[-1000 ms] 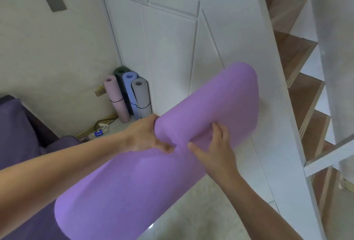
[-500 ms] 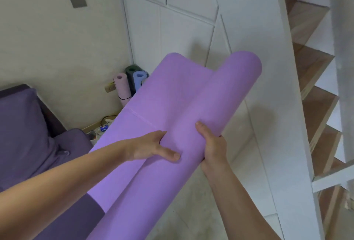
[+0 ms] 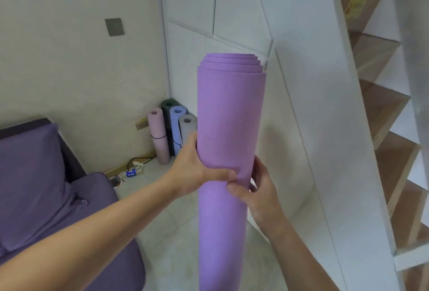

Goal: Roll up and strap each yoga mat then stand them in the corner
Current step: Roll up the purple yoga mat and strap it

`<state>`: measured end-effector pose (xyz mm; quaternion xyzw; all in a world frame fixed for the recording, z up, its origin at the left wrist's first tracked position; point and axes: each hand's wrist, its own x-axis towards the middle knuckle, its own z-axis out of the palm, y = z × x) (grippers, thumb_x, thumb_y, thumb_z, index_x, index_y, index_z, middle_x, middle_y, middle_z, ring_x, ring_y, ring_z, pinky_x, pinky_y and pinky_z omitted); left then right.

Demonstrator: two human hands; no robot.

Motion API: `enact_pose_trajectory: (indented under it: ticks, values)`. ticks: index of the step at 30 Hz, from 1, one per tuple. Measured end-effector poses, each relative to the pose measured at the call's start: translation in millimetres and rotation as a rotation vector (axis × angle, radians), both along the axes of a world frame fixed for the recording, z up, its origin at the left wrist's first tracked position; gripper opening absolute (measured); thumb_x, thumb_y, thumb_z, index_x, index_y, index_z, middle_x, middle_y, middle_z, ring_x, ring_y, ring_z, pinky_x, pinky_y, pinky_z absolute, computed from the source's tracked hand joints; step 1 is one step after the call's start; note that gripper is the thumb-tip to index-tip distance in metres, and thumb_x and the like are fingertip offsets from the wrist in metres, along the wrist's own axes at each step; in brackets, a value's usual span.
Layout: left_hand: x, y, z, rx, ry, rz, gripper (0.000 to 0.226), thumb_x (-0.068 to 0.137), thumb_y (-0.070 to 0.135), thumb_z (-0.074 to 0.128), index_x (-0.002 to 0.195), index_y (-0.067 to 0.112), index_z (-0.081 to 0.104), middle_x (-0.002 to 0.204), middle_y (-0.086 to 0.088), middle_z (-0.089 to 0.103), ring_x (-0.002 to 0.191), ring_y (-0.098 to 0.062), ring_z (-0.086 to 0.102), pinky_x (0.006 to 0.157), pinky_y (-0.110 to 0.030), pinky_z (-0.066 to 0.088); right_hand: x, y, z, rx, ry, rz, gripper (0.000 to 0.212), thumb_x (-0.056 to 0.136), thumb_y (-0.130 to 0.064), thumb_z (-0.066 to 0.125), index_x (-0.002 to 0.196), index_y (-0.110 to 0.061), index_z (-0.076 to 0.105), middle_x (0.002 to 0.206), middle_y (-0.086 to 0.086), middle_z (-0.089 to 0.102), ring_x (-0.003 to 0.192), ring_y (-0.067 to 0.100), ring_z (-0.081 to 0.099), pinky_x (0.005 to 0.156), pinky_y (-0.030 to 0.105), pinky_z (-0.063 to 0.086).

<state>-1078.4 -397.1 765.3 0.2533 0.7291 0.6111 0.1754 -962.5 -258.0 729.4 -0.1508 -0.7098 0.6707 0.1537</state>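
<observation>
In the middle of the view, close in front of us, we are holding the purple mat upright, rolled, its layers stepping out unevenly at the top end. Our left hand is wrapping round its left side, thumb pressing across the front. Our right hand is curling round the right side, thumb pinching the outer layer just below the left thumb. No strap is showing on it.

We are judging it light, soft and springy, foam that is likely wanting to unroll. So we are favouring a grip at mid-length, squeezing over the free edge, not hanging it from one end.

Far left, in the corner, four rolled mats are standing close together: pink with a dark strap, green, blue and grey. A cable and small bits are lying on the floor near them. The sofa is filling the near left, and the stairs are rising on the right. Cable and sofa corner are narrowing the way in.
</observation>
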Motion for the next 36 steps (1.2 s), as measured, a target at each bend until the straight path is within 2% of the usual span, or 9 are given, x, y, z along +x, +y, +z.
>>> enact_pose_trajectory:
  ticks: [4,9,11,14,17,24,28,33,36]
  values:
    - [-4.8,0.1,0.8,0.121,-0.137,-0.287,0.094,0.051,0.018,0.091,0.134,0.016,0.047,0.123,-0.002,0.066,0.114,-0.021,0.064,0.087,-0.033,0.054,-6.9,31.5,33.5,-0.067,0.054,0.318,0.078,0.059,0.002,0.077,0.131,-0.018,0.055,0.123,0.009,0.067,0.113,0.027,0.065,0.083,0.034,0.054]
    - [-9.2,4.3,29.5,-0.094,-0.067,-0.368,0.072,0.068,0.012,0.089,0.131,0.023,0.056,0.126,0.006,0.067,0.117,-0.011,0.062,0.100,-0.037,0.052,-6.4,34.9,23.5,-0.057,0.102,0.085,0.082,0.044,-0.011,0.090,0.120,-0.010,0.060,0.110,0.011,0.073,0.101,0.029,0.070,0.074,0.033,0.057]
    - [-9.1,0.1,53.3,-0.194,0.028,-0.181,0.075,0.064,0.031,0.092,0.131,0.035,0.056,0.127,0.012,0.063,0.109,-0.003,0.064,0.097,-0.036,0.054,-6.4,34.4,9.3,-0.017,0.049,-0.124,0.097,0.031,-0.029,0.092,0.120,-0.016,0.056,0.107,0.003,0.074,0.096,0.022,0.072,0.069,0.031,0.058]
    - [-13.6,-5.4,99.7,-0.102,-0.200,-0.132,0.085,0.053,0.070,0.075,0.129,0.037,0.057,0.119,0.000,0.066,0.095,-0.022,0.073,0.081,-0.041,0.059,-4.9,19.2,-2.7,0.225,-0.110,-0.334,0.108,0.026,-0.053,0.087,0.124,-0.030,0.048,0.107,-0.014,0.068,0.094,0.013,0.068,0.075,0.035,0.056]
    - [-25.8,-0.9,132.2,-0.296,-0.247,-0.157,0.081,0.049,0.086,0.060,0.110,0.033,0.071,0.115,-0.010,0.069,0.085,-0.039,0.074,0.077,-0.046,0.061,-1.7,-3.8,-9.1,0.433,-0.179,-0.383,0.123,0.027,-0.066,0.077,0.138,-0.028,0.039,0.112,-0.017,0.058,0.100,0.017,0.061,0.083,0.034,0.051]
    - [-15.5,4.9,124.2,-0.282,-0.404,-0.157,0.031,0.081,0.042,0.068,0.098,0.016,0.073,0.111,-0.019,0.067,0.080,-0.043,0.070,0.069,-0.051,0.060,6.7,-3.0,-12.1,0.329,-0.094,-0.179,0.109,0.030,-0.047,0.090,0.127,-0.044,0.041,0.121,-0.022,0.062,0.111,0.005,0.062,0.084,0.025,0.051]
    - [6.5,4.5,94.4,-0.384,-0.271,-0.163,0.010,0.083,0.013,0.060,0.075,0.015,0.065,0.062,-0.001,0.062,0.056,-0.022,0.057,0.056,-0.034,0.049,11.1,27.6,22.1,0.240,0.079,0.176,0.109,0.047,-0.007,0.096,0.141,-0.024,0.043,0.134,-0.007,0.062,0.124,0.014,0.058,0.095,0.028,0.049]
    - [15.9,8.8,76.4,-0.449,-0.059,-0.177,0.038,0.079,-0.007,0.051,0.103,0.019,0.066,0.084,0.000,0.069,0.074,-0.015,0.065,0.062,-0.025,0.051,4.5,34.7,49.3,0.393,0.009,0.479,0.120,0.046,0.001,0.097,0.147,-0.021,0.036,0.140,0.000,0.054,0.131,0.025,0.051,0.107,0.041,0.043]
    - [19.9,10.2,54.4,-0.613,0.304,-0.226,0.034,0.080,0.005,0.059,0.109,0.022,0.063,0.096,0.008,0.064,0.086,-0.011,0.063,0.073,-0.028,0.055,12.0,31.3,39.4,0.534,-0.077,0.391,0.119,0.043,-0.022,0.100,0.140,-0.044,0.035,0.132,-0.017,0.056,0.119,0.011,0.058,0.098,0.038,0.050]
